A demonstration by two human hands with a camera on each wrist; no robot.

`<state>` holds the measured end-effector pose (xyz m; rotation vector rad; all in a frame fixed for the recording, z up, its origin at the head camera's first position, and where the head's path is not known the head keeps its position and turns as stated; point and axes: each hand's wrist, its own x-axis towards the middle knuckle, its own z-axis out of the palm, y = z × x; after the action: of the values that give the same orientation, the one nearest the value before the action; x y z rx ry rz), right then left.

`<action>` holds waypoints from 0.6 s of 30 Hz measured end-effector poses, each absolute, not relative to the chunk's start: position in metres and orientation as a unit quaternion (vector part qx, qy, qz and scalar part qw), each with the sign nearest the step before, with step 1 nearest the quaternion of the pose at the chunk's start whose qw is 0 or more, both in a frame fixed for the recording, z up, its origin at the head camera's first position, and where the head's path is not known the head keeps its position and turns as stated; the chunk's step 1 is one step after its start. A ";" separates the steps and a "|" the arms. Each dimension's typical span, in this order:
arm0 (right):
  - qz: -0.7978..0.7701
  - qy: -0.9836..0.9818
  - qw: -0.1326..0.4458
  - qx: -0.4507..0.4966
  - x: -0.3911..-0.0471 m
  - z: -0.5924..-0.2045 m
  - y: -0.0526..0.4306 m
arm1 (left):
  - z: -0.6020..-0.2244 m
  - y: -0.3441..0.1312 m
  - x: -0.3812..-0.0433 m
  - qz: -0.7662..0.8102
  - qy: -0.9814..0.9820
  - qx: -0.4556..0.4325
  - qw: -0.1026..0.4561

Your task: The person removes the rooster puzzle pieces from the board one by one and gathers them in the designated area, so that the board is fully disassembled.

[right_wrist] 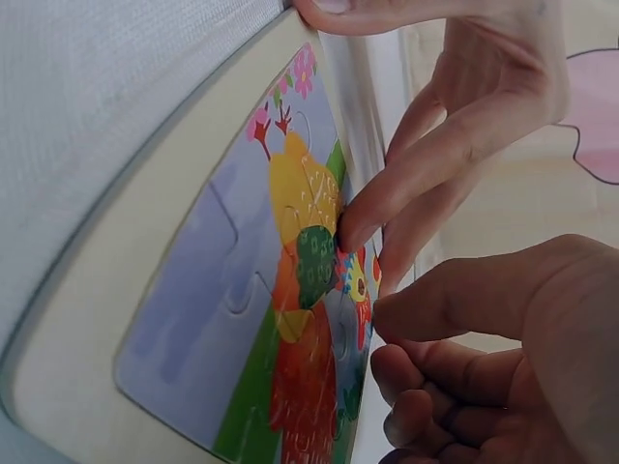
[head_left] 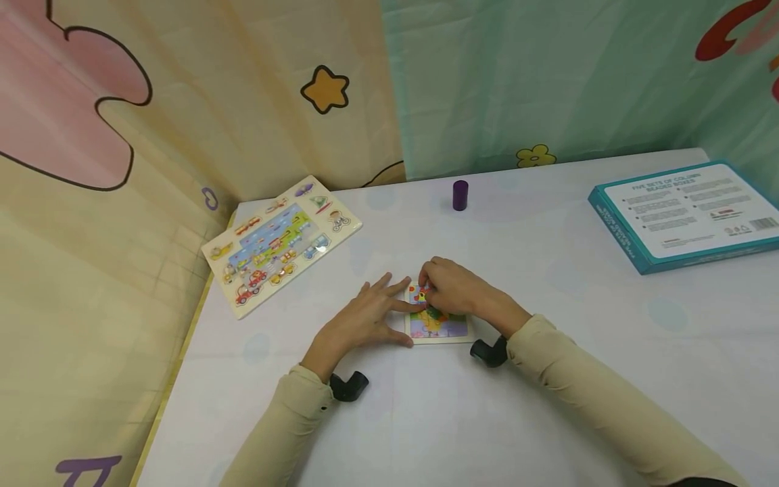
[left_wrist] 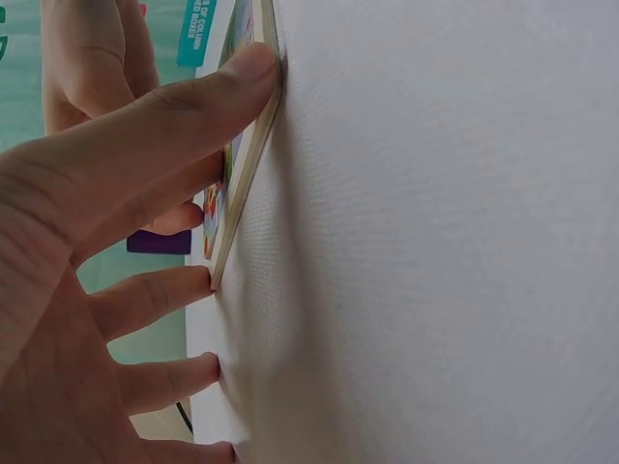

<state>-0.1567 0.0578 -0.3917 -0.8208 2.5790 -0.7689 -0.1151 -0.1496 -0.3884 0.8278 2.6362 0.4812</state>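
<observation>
A small jigsaw puzzle [head_left: 439, 328] with a pale wooden border lies on the table between both hands. Its picture is a colourful rooster with a green wing, seen close in the right wrist view. The left hand [head_left: 368, 312] has its fingers spread; its thumb [left_wrist: 247, 68] rests on the near edge of the board and its index finger reaches onto the picture. The right hand [head_left: 453, 287] is over the far left part, its curled fingers and thumb pinching a puzzle piece [right_wrist: 360, 285] by the rooster's head. Its fingertips partly hide that piece.
A larger wooden vehicle puzzle board [head_left: 282, 247] lies at the back left. Near the back edge stands a dark purple cylinder [head_left: 460, 195]. A teal-edged box [head_left: 694, 213] lies at the right. Printed curtains [head_left: 274, 88] hang behind and beside the white table.
</observation>
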 end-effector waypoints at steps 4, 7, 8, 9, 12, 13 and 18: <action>-0.293 0.896 0.158 -0.293 -0.158 -0.393 0.060 | -0.388 -0.150 -0.115 0.170 0.926 0.294 0.163; -0.303 0.891 0.154 -0.299 -0.158 -0.393 0.060 | -0.389 -0.150 -0.115 0.168 0.927 0.295 0.161; -0.306 0.890 0.153 -0.300 -0.159 -0.393 0.060 | -0.389 -0.150 -0.115 0.167 0.927 0.295 0.160; -0.307 0.890 0.151 -0.301 -0.159 -0.393 0.059 | -0.389 -0.150 -0.115 0.166 0.927 0.294 0.161; -0.312 0.890 0.148 -0.299 -0.160 -0.392 0.059 | -0.390 -0.151 -0.115 0.164 0.928 0.294 0.161; -0.314 0.890 0.147 -0.297 -0.161 -0.392 0.059 | -0.390 -0.151 -0.115 0.164 0.928 0.295 0.161; -0.344 0.878 0.176 -0.283 -0.162 -0.393 0.057 | -0.391 -0.152 -0.115 0.165 0.925 0.302 0.159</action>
<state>-0.1623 0.0573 -0.3932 -0.8011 2.4854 -0.9741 -0.1148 -0.1521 -0.3911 0.8625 2.6451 0.4724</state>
